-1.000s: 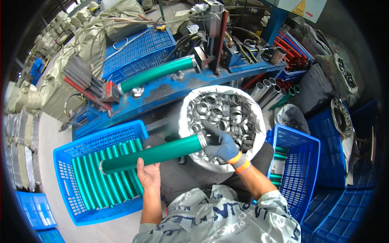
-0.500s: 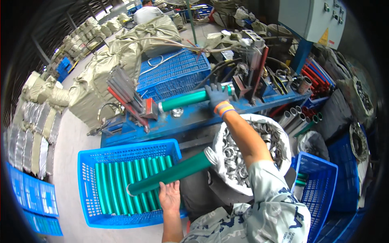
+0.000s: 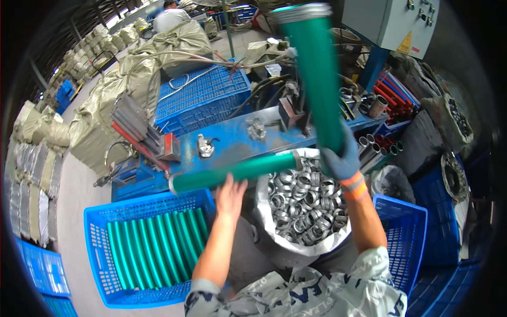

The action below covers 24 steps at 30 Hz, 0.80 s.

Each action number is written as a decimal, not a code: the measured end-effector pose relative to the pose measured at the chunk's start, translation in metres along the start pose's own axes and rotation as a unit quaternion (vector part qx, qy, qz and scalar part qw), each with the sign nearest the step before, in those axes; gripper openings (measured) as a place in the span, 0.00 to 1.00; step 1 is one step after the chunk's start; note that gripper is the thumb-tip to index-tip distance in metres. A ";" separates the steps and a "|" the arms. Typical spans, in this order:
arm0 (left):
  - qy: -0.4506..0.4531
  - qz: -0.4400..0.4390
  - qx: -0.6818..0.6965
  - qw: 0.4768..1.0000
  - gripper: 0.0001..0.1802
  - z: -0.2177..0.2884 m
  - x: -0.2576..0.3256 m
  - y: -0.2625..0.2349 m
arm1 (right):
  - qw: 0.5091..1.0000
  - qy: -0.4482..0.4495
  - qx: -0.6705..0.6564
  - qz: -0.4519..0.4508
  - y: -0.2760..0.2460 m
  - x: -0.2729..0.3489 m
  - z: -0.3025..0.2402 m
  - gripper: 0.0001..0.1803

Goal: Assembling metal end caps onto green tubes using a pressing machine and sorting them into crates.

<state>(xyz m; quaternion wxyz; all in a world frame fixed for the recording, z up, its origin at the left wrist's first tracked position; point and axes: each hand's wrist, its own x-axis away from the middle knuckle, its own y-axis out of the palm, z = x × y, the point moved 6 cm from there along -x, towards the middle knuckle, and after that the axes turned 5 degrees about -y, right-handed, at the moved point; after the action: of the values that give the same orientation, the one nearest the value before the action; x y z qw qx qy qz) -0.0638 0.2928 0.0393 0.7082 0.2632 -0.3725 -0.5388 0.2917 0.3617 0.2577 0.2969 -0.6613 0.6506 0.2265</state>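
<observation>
I am gripping one green tube (image 3: 316, 79) in my gloved right hand (image 3: 342, 158), fingers closed round its lower end, and its long axis is running almost straight up and away from me, tipped a little left at the top. My bare left hand (image 3: 230, 191) is cupping a second green tube (image 3: 232, 172) from underneath, near its middle; that one is lying nearly level, left to right, its right end just beside my right hand. Below it, the blue crate (image 3: 100, 248) is holding more green tubes side by side, and the white sack (image 3: 274, 232) is full of metal rings (image 3: 301, 203)
</observation>
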 end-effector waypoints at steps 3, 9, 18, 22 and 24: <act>0.033 0.011 -0.026 0.999 0.30 0.011 -0.110 0.041 | 0.989 0.089 -0.068 0.095 -0.102 0.081 -0.012 0.43; 0.015 0.164 -0.038 0.986 0.38 0.037 -0.241 0.008 | 0.961 0.205 -0.046 0.181 -0.210 0.225 -0.064 0.45; -0.024 0.217 -0.118 0.969 0.44 0.033 -0.253 -0.016 | 0.911 0.307 0.008 0.277 -0.264 0.292 -0.065 0.26; -0.020 0.225 -0.131 0.965 0.44 0.028 -0.241 -0.016 | 0.883 0.244 0.243 0.320 -0.330 0.354 -0.081 0.29; -0.032 0.197 -0.144 0.969 0.44 0.010 -0.244 -0.004 | 0.857 0.244 0.309 0.333 -0.409 0.432 -0.081 0.31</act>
<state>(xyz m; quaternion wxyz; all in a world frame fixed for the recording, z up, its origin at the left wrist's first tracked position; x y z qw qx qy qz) -0.1087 0.5262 -0.0174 0.8187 0.0622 -0.3578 -0.4448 0.7132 -0.0174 0.0598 0.2244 -0.3131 0.9202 -0.0691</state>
